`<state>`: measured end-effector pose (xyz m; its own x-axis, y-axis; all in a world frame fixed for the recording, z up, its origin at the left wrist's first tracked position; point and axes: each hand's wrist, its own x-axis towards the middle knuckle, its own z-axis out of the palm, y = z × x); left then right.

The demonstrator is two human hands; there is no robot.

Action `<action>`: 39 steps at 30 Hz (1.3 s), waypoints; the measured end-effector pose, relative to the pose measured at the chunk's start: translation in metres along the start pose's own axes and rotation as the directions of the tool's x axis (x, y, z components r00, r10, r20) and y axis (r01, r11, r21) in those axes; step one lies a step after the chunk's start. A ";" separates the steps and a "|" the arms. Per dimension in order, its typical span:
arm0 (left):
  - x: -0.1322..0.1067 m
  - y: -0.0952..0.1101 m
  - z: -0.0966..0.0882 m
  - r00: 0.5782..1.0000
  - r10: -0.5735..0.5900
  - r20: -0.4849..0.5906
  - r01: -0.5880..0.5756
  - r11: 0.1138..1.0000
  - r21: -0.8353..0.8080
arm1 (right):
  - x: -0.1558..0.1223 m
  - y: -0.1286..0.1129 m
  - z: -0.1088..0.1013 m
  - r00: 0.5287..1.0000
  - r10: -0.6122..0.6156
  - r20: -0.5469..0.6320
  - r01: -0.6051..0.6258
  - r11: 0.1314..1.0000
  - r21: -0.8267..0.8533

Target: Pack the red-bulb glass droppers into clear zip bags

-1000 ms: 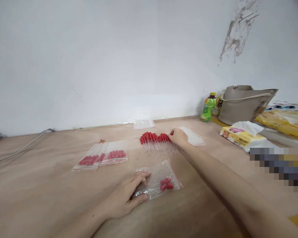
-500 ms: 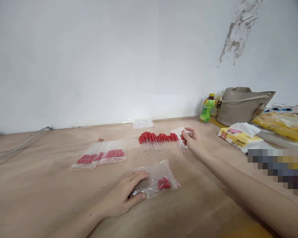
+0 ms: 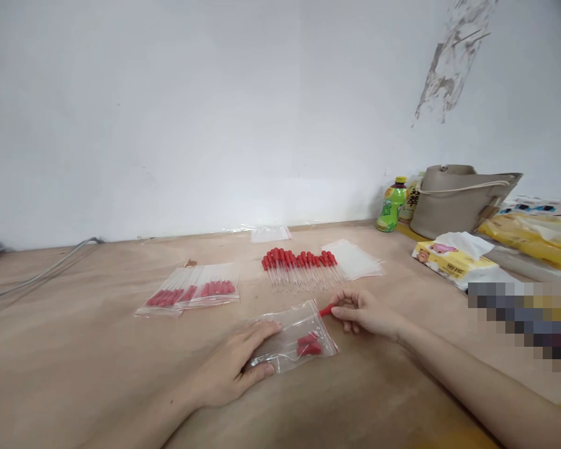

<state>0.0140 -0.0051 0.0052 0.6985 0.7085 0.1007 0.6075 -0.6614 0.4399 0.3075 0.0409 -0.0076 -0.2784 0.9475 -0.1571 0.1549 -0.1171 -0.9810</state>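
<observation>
- Head view: we look down at a brown-covered table [image 3: 98, 362] with both our hands over it.
- Our right hand [image 3: 367, 313] pinches a red-bulbed dropper [image 3: 326, 310] by its bulb, thumb against fingers.
- That dropper sits at the zip-edged right end of a clear bag [image 3: 285, 342]. Its long axis runs roughly left to right, bulb at our fingers, tip end leftward; we can hardly make out its clear stem against the plastic.
- Our left hand [image 3: 229, 365] rests on the bag's left end, thumb and fingers spread apart.
- Inside the bag, bagged droppers [image 3: 308, 350] show red bulbs at the right, lying crosswise to us.
- Beyond, a row of loose droppers [image 3: 302, 259] has bulbs toward the wall [image 3: 191, 125] and stems toward us.
- Leftward, filled bags [image 3: 166, 298] hold droppers turned oppositely, bulbs nearest us.
</observation>
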 end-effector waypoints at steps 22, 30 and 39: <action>0.002 0.002 0.000 0.999 0.038 -0.040 -0.040 0.997 -0.068 | 0.023 -0.011 -0.006 0.957 -0.276 -0.091 0.194 0.841 -0.505; 0.003 0.003 -0.002 0.999 0.027 -0.030 -0.030 0.994 -0.102 | 0.101 -0.027 -0.045 0.791 -0.379 -0.481 -0.137 0.655 -0.743; 0.002 0.002 -0.001 0.999 0.022 -0.036 -0.026 0.992 -0.120 | 0.132 -0.026 -0.033 0.757 -0.313 -0.573 -0.203 0.722 -0.662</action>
<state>0.0165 -0.0048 0.0073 0.6973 0.7025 0.1422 0.5396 -0.6451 0.5409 0.2983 0.1787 0.0014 0.2841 0.9246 0.2537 0.7957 -0.0798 -0.6004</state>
